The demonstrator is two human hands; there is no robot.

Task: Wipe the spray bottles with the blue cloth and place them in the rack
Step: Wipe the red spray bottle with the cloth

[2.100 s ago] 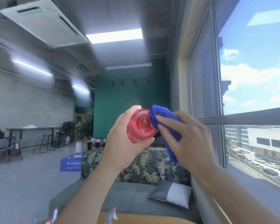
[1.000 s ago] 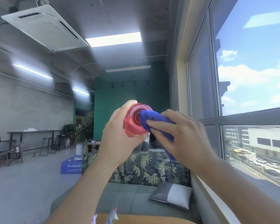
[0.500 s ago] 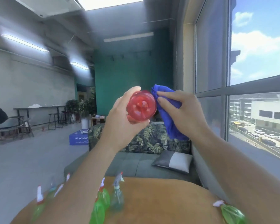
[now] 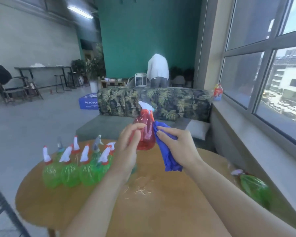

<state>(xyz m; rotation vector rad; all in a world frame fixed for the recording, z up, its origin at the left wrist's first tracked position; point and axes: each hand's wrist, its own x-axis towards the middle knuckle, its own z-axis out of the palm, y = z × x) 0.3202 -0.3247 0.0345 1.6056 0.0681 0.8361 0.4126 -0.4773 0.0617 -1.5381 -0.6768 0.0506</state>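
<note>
Red spray bottle [image 4: 144,134] sits upright in the left hand [image 4: 129,147], fingers curled round its body, above the round table [image 4: 109,211]. Right hand [image 4: 178,147] pinches the blue cloth [image 4: 167,154] against its side: wiping seems underway. Racking comes next, but no rack shows; motion blur smears the green bottles [image 4: 72,171] left of the red one.

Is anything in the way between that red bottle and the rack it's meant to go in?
No rack shows in this view, so that cannot be judged. The left hand holds the red spray bottle above the round table.
</note>
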